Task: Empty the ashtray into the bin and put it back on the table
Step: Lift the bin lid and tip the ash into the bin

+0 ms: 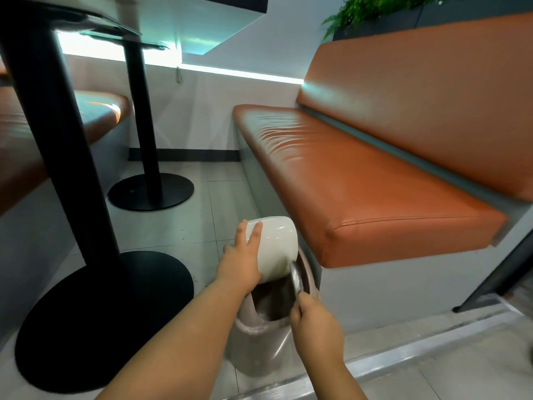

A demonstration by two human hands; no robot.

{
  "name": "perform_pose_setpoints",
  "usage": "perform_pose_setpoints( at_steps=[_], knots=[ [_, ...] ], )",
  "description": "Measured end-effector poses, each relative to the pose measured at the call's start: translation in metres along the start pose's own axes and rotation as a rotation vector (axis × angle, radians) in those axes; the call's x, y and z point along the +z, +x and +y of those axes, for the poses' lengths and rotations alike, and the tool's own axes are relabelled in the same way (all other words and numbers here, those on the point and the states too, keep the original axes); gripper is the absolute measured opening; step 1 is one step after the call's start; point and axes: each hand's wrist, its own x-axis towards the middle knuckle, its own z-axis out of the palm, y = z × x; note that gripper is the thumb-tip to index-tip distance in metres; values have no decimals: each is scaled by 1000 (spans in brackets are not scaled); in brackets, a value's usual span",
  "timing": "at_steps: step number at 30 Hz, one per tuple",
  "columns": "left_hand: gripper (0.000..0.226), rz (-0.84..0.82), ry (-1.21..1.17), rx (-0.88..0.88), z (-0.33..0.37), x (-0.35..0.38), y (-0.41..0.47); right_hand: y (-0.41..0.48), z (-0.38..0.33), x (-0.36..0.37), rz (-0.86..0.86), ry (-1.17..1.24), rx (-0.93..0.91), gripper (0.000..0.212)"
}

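My left hand (pixel 241 262) grips a white, rounded ceramic ashtray (pixel 279 242) and holds it tipped, mouth down, over the open top of a small brownish plastic bin (pixel 258 336) on the floor. My right hand (pixel 314 324) is closed on a thin metal piece (pixel 296 280), seen edge-on at the ashtray's lower rim, above the bin's opening. The inside of the ashtray is hidden. The table shows only from below: its dark underside (pixel 86 15) at the top left and its black post (pixel 57 125).
The bin stands against the base of an orange padded bench (pixel 360 180) on the right. The table's round black foot (pixel 101 319) lies to the left of the bin. A second table post and foot (pixel 151 192) stand further back. Grey tiled floor lies between them.
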Motion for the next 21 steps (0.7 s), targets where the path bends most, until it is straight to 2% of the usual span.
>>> perform_pose_setpoints(
  at_steps=[2,5,8,12,15,19,21],
  knots=[
    [110,4,0,-2,0,2,0,1,0,-1,-25,-14,8,15],
    [111,16,-3,2,-1,3,1,3,0,-4,52,20,-10,20],
    [112,13,-7,-4,-1,4,1,3,1,-4,-15,2,21,17],
    [112,14,-9,-5,-2,5,2,5,3,-9,75,193,61,16],
    [113,13,-5,-2,-1,4,2,6,2,-13,55,342,132,16],
    [115,-8,-2,2,-1,3,2,3,3,-18,99,452,172,29],
    [117,-31,2,2,-1,3,2,1,2,-21,117,488,177,29]
  ],
)
